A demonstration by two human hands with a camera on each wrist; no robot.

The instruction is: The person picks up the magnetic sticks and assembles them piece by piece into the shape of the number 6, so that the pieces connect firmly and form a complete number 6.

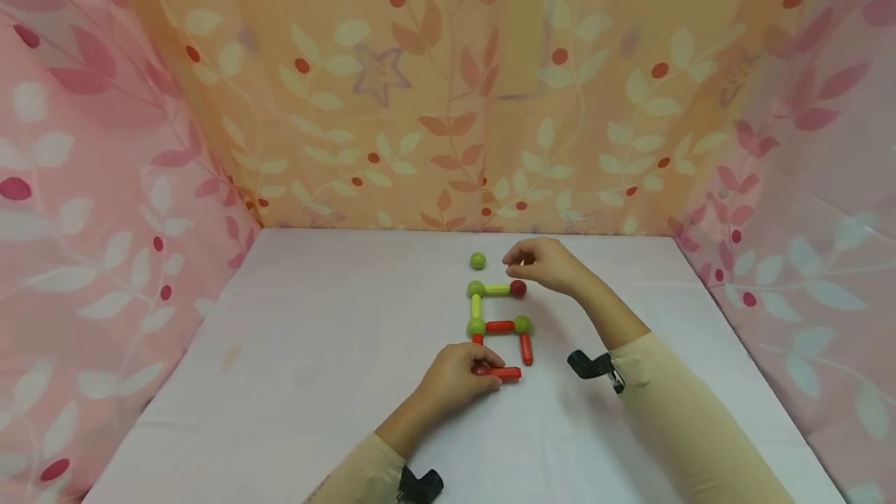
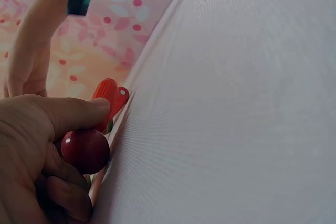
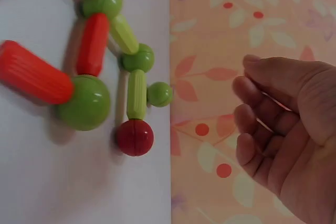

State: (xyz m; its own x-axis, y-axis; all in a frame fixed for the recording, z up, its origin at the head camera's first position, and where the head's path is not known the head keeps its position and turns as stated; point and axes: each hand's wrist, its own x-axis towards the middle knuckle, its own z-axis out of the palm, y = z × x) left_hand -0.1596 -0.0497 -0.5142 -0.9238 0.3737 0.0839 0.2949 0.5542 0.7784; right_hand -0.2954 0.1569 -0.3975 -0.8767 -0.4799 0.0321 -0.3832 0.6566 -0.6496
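Observation:
On the white table lies a flat figure of toy rods and balls. My left hand (image 1: 453, 376) grips its near corner, where a dark red ball (image 2: 86, 152) joins a red rod (image 1: 508, 373); the thumb lies on the rod and the fingers curl by the ball. Higher up, green balls (image 1: 476, 326) link red rods (image 1: 500, 327) and yellow-green rods (image 1: 496, 289). Another dark red ball (image 3: 135, 137) ends the far row. My right hand (image 1: 549, 264) hovers near that ball, holding nothing, its fingers loosely bent. A lone green ball (image 1: 477, 260) lies beyond the figure.
Patterned cloth walls (image 1: 448, 99) stand behind and at both sides of the white tabletop (image 1: 315, 317). Black wrist cameras (image 1: 589, 365) are strapped to both forearms, close above the table.

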